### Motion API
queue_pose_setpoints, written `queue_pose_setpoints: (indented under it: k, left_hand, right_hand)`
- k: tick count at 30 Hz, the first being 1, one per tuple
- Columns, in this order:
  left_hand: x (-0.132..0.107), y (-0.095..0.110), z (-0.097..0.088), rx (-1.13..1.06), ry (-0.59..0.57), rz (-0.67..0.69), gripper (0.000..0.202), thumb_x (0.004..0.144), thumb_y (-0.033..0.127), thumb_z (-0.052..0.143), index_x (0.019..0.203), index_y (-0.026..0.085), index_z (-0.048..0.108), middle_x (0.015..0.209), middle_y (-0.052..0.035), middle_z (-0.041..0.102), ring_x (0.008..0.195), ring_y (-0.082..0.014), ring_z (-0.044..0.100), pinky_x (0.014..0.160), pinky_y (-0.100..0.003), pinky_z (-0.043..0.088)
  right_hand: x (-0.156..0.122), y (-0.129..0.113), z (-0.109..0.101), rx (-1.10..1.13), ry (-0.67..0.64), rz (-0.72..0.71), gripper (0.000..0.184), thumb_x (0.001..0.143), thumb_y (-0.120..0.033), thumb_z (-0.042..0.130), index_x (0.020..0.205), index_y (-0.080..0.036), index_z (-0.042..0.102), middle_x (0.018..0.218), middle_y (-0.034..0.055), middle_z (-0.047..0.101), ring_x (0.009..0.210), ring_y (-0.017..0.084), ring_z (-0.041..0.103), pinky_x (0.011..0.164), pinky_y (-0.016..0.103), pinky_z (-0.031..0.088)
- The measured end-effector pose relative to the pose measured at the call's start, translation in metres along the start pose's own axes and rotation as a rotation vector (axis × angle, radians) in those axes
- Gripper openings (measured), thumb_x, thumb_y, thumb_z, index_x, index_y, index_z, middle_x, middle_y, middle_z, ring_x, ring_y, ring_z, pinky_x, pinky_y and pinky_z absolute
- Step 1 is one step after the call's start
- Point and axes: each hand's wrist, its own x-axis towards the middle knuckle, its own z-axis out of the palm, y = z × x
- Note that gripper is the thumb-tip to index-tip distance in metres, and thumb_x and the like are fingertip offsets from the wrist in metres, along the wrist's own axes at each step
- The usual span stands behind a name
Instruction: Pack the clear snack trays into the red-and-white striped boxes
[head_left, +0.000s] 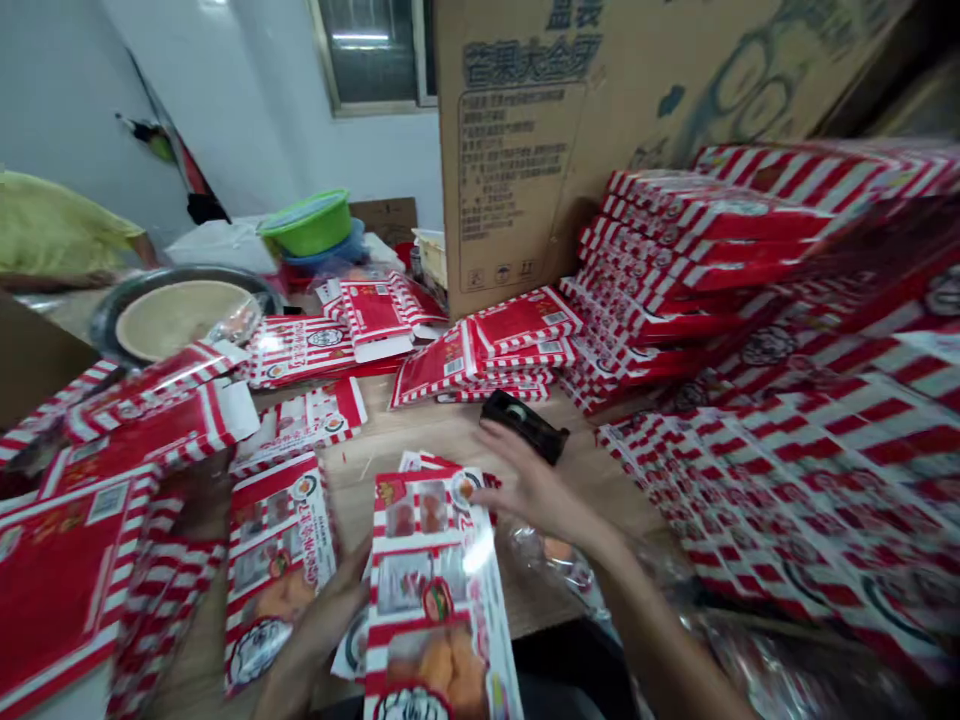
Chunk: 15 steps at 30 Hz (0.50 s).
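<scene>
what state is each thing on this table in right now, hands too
left hand: at the front box's left side, grip unclear
right hand: open, fingers spread
front box: windowed face up
black tape dispenser: on the table
large cardboard box: standing upright
striped boxes at right: stacked
green basin: stacked on a blue one
beige basin: inside a dark one

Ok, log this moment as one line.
Left hand: at near box, left edge, grip unclear | Right hand: spread, by box's upper right | Tape dispenser: beyond box
</scene>
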Motion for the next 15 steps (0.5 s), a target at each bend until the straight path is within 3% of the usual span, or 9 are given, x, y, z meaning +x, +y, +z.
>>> queue_pose_setpoints:
  k: [2,4,7,9,12,15]
  left_hand:
    - [-0.008,0.008,0.005,0.048,-0.062,0.024,0.058,0.060,0.028,0.073,0.116,0.019,0.065,0.133,-0.0050,0.057,0.135,-0.0292,0.038,0.111,-0.041,0.033]
    - [-0.014,0.013,0.009,0.049,-0.070,0.024,0.060,0.061,0.028,0.074,0.120,0.021,0.063,0.132,-0.0041,0.059,0.132,-0.0291,0.042,0.110,-0.040,0.035]
    - [-0.017,0.015,0.014,-0.044,0.033,-0.043,0.070,0.063,0.032,0.077,0.129,0.022,0.055,0.125,-0.0062,0.064,0.122,-0.0306,0.054,0.102,-0.040,0.044]
    - [-0.014,0.013,0.016,-0.130,0.131,-0.092,0.074,0.066,0.031,0.076,0.134,0.022,0.048,0.115,-0.0075,0.069,0.111,-0.0299,0.062,0.095,-0.040,0.050]
    - [-0.004,0.008,0.021,-0.242,0.262,-0.084,0.070,0.074,0.024,0.070,0.138,0.026,0.041,0.108,-0.0071,0.072,0.095,-0.0263,0.070,0.087,-0.040,0.054]
    - [0.004,-0.002,0.027,-0.343,0.363,-0.040,0.068,0.079,0.022,0.067,0.139,0.031,0.038,0.115,-0.0066,0.069,0.091,-0.0238,0.071,0.085,-0.039,0.055]
  right_hand:
    - [0.000,-0.016,0.010,-0.002,-0.138,-0.037,0.059,0.073,-0.034,0.076,0.126,-0.018,0.055,0.137,0.0122,0.051,0.127,0.024,0.046,0.105,0.037,0.037]
    - [-0.005,-0.027,0.016,-0.014,-0.174,-0.024,0.048,0.072,-0.031,0.076,0.115,-0.017,0.061,0.128,0.0117,0.058,0.118,0.025,0.054,0.099,0.037,0.042]
    - [-0.023,-0.030,0.012,-0.068,-0.113,0.112,0.032,0.074,-0.024,0.073,0.102,-0.013,0.062,0.113,0.0139,0.063,0.104,0.027,0.060,0.089,0.040,0.047]
    - [-0.037,-0.025,0.000,-0.038,-0.095,0.234,0.026,0.074,-0.026,0.072,0.094,-0.015,0.060,0.094,0.0097,0.067,0.086,0.025,0.063,0.077,0.038,0.050]
    - [-0.051,-0.013,-0.028,0.297,-0.029,0.280,0.039,0.076,-0.035,0.068,0.108,-0.020,0.055,0.079,0.0014,0.065,0.070,0.019,0.063,0.061,0.029,0.050]
    - [-0.056,-0.007,-0.042,0.575,0.268,0.291,0.072,0.079,-0.045,0.065,0.139,-0.026,0.031,0.094,0.0039,0.067,0.076,0.018,0.066,0.060,0.027,0.053]
